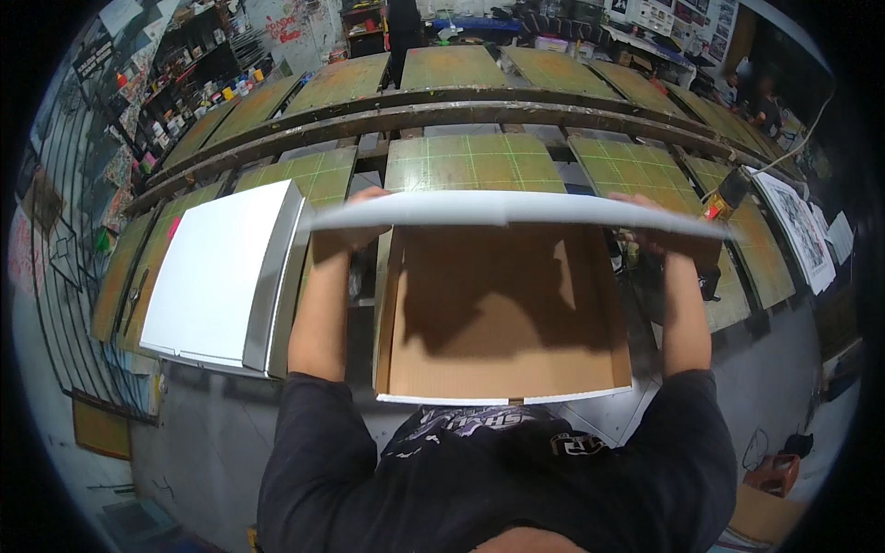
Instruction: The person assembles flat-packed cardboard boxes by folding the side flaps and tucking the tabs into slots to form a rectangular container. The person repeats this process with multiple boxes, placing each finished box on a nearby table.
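An open cardboard box (pixel 623 355) stands in front of my body, white outside and plain brown inside. No contents show in it, only shadows on its floor. Its raised lid (pixel 507 208) is seen nearly edge-on, slightly blurred, across the far side. My left hand (pixel 367 236) grips the lid toward its left part, and my right hand (pixel 636 200) grips it toward the right. The lid hides part of both hands. Left of the open box lies a closed white box (pixel 221 263), apparently on top of another one.
Green boards with grid lines (pixel 470 161) lie in a row beneath the boxes, with a long rail (pixel 479 112) behind them. A yellow-and-black tool (pixel 728 192) with a cord hangs at the right, near printed sheets (pixel 800 226). Another person (pixel 763 106) is at the far right.
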Motion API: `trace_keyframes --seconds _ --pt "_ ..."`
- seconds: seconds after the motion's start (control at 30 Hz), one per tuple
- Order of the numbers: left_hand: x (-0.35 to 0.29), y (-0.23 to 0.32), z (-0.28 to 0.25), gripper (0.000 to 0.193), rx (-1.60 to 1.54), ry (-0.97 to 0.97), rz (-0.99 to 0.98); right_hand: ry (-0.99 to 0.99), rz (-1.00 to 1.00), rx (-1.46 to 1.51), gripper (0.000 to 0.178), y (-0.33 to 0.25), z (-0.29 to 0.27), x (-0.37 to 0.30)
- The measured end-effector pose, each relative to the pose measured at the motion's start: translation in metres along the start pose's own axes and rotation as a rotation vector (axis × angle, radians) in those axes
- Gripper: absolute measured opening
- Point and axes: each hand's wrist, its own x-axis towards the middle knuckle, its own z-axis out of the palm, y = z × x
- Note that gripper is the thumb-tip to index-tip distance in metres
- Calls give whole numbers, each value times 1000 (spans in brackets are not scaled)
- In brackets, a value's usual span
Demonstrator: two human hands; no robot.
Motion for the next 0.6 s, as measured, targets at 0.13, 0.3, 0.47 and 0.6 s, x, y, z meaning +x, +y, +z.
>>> trace_keyframes --seconds 0.13,0.3,0.47,0.6 --pt "-29 69 14 32 -144 34 -476 257 194 -327 38 -50 55 -47" --pt "-103 82 32 35 -363 126 -399 238 174 82 43 -20 75 -86" --pt "-134 74 45 35 -271 286 -458 234 298 101 46 -13 95 -80" --pt "-150 75 53 39 -15 235 -379 269 269 7 44 -2 97 -77"
